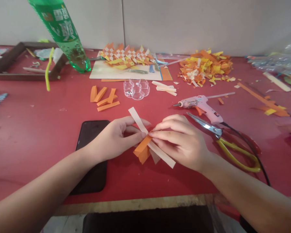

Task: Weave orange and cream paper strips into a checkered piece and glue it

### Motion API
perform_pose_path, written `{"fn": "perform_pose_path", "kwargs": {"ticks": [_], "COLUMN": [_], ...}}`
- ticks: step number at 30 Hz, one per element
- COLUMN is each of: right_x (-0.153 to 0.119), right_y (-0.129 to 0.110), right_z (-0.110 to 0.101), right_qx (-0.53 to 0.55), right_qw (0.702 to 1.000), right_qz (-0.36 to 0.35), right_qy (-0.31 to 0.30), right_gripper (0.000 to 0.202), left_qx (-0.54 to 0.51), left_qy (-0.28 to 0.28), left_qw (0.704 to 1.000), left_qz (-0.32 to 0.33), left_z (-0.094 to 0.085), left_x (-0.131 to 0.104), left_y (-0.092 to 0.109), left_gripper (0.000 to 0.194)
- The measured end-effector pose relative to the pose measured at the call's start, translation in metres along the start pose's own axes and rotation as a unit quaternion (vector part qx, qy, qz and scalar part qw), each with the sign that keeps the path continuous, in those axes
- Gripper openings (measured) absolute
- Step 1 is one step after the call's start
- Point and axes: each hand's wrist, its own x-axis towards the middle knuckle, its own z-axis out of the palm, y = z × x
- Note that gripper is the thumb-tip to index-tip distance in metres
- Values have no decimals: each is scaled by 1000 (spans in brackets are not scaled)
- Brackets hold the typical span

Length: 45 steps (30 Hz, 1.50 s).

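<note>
Between my two hands, crossed paper strips are held just above the red table. A long cream paper strip (163,156) runs diagonally through folded orange paper strips (142,149). My left hand (122,136) pinches the crossing from the left with thumb and fingers. From the right, the fingertips of my right hand (178,139) press on the same crossing. Part of another pale strip shows below the orange ones; how the strips interlock is hidden by my fingers. Several loose orange strips (108,106) and a few cream strips (164,88) lie beyond my hands.
A black phone (93,181) lies under my left forearm. Scissors (217,132) and a pink glue gun (201,105) with its cord are at right. Behind are a clear divided tray (136,90), woven paper fish (128,56), a paper-scrap pile (206,68) and a green bottle (68,38).
</note>
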Motion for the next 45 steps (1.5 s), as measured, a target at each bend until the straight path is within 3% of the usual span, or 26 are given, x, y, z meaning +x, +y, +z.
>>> {"fn": "perform_pose_path", "kwargs": {"ticks": [6,14,16,19,24,32,35,38,42,45], "right_x": [1,0,0,-1,-2,-1,3,4,-5,-15], "right_y": [-2,2,7,14,14,12,14,26,65,94], "right_z": [2,4,6,11,16,15,-4,-42,-94,-108], "right_qx": [23,47,37,7,-44,-87,-108,-169,-233,-164], "right_qw": [999,985,983,983,987,990,988,967,897,849], "right_qz": [22,162,178,184,156,108,104,188,361,481], "right_qy": [22,29,31,24,13,-1,24,33,-98,-143], "right_gripper": [17,10,9,6,5,8,8,10,15,29], "left_qx": [-9,178,224,292,307,431,459,489,542,550], "left_qy": [2,18,22,32,7,-10,-17,-28,-42,-56], "left_qw": [999,978,962,926,919,840,822,810,788,787], "left_qz": [37,107,155,237,247,329,336,321,289,275], "left_z": [2,8,9,9,8,6,5,6,9,10], "left_x": [0,-4,-5,-7,-10,-5,-6,-8,-15,-21], "left_y": [0,-3,-4,-5,-5,-13,-13,-8,-2,-2], "left_gripper": [19,11,12,13,18,25,27,29,28,29]}}
